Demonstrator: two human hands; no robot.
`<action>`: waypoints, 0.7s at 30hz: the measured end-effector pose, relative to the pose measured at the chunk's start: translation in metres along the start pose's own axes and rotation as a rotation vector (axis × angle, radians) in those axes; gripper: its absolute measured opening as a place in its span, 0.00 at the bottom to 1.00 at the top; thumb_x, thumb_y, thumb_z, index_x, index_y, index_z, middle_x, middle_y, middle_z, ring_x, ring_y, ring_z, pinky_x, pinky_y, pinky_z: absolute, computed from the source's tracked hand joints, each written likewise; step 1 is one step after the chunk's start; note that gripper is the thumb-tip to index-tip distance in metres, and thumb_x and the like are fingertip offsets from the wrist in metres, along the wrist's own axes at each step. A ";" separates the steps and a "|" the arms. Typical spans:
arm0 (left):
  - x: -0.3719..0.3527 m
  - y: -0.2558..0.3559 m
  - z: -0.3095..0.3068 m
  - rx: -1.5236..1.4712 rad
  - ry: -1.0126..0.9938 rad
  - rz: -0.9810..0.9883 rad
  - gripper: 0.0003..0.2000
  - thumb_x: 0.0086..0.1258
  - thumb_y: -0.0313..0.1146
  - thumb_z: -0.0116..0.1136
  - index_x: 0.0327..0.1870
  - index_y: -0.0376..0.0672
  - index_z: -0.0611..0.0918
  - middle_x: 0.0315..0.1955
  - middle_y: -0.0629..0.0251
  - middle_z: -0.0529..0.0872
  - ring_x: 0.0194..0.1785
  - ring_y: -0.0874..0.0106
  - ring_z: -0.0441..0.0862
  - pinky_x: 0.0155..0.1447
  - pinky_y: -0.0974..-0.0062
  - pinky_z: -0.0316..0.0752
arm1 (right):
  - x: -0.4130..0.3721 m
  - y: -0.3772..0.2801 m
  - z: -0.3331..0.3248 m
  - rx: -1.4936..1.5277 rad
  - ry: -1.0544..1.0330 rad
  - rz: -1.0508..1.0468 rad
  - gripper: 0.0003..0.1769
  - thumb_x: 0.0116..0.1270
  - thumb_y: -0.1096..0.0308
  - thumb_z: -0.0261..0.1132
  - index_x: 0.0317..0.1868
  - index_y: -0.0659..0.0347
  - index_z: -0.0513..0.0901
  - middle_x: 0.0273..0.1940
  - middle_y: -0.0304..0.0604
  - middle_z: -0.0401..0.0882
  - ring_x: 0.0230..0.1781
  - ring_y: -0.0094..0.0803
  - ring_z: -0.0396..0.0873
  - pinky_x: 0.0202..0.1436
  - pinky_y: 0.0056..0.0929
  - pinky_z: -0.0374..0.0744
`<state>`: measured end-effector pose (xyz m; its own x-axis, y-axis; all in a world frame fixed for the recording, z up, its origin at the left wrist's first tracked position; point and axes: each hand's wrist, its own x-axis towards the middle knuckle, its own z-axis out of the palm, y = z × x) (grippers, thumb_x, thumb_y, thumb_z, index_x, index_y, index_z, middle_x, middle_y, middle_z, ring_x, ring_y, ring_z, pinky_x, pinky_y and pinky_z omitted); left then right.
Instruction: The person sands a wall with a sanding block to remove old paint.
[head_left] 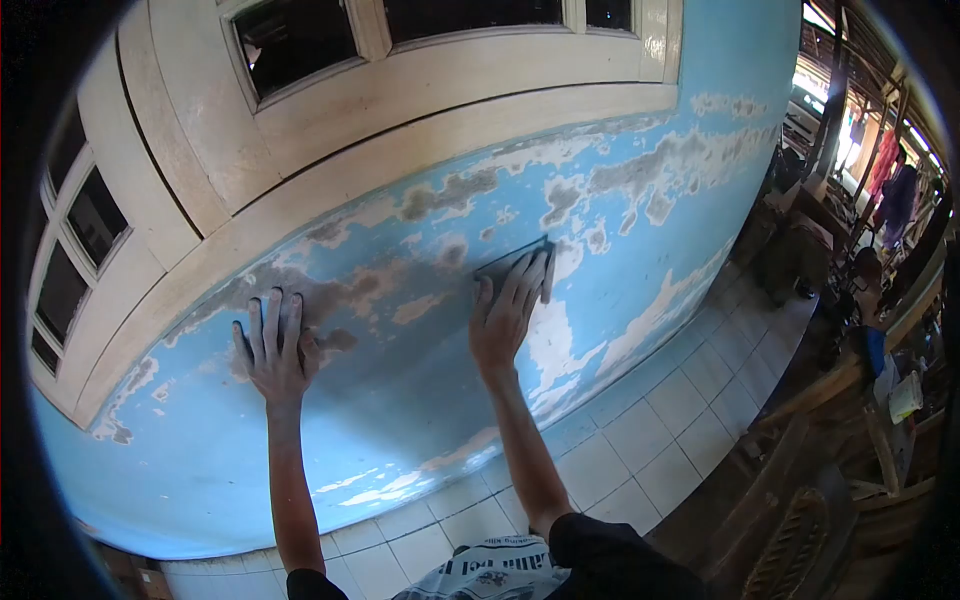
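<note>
A light blue wall (pixel 400 400) with peeled white and grey patches fills the middle of the view. My left hand (pixel 276 350) lies flat on it at the left, fingers spread over a grey patch, holding nothing. Right of centre, my right hand (pixel 507 310) presses a dark sheet (pixel 549 262), which looks like sandpaper, against the wall. The sheet's edges show around the fingertips; the palm and fingers cover the rest.
Cream window frames (pixel 330 125) with dark panes run above and left. White tiles (pixel 640 425) line the area below the wall. Wooden pieces (pixel 800 440) and clutter stand at the right, with hanging clothes (pixel 897 205) farther back.
</note>
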<state>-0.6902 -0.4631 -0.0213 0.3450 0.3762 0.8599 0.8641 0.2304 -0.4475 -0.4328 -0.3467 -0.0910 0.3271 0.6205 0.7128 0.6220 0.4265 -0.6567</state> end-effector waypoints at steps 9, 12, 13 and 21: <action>0.000 -0.001 0.001 0.008 0.041 0.049 0.20 0.74 0.42 0.39 0.63 0.51 0.74 0.65 0.61 0.70 0.69 0.55 0.64 0.71 0.46 0.50 | 0.019 0.007 0.017 0.117 0.010 -0.268 0.44 0.65 0.55 0.60 0.69 0.77 0.51 0.70 0.70 0.46 0.72 0.64 0.46 0.72 0.56 0.48; -0.001 -0.002 0.002 0.021 0.030 0.050 0.20 0.74 0.42 0.39 0.63 0.51 0.74 0.65 0.61 0.70 0.70 0.54 0.63 0.71 0.46 0.50 | -0.016 0.013 0.027 0.211 -0.073 -0.279 0.44 0.65 0.54 0.61 0.69 0.77 0.53 0.69 0.71 0.50 0.71 0.64 0.48 0.72 0.56 0.47; 0.000 -0.003 0.002 0.021 0.030 0.055 0.20 0.74 0.42 0.39 0.63 0.51 0.74 0.65 0.61 0.70 0.70 0.54 0.63 0.71 0.46 0.50 | 0.002 0.008 0.022 0.213 -0.070 -0.276 0.44 0.65 0.54 0.61 0.69 0.77 0.53 0.69 0.71 0.50 0.71 0.64 0.48 0.72 0.56 0.47; -0.001 -0.003 0.000 0.039 0.018 0.058 0.21 0.73 0.41 0.39 0.64 0.51 0.73 0.66 0.60 0.69 0.70 0.54 0.63 0.72 0.46 0.49 | 0.036 -0.006 0.010 0.133 0.031 -0.336 0.46 0.64 0.49 0.62 0.68 0.76 0.56 0.69 0.66 0.54 0.71 0.62 0.51 0.71 0.56 0.49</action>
<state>-0.6930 -0.4640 -0.0208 0.4005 0.3742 0.8364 0.8278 0.2437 -0.5054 -0.4320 -0.3200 -0.0639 0.1427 0.4119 0.9000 0.6007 0.6866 -0.4095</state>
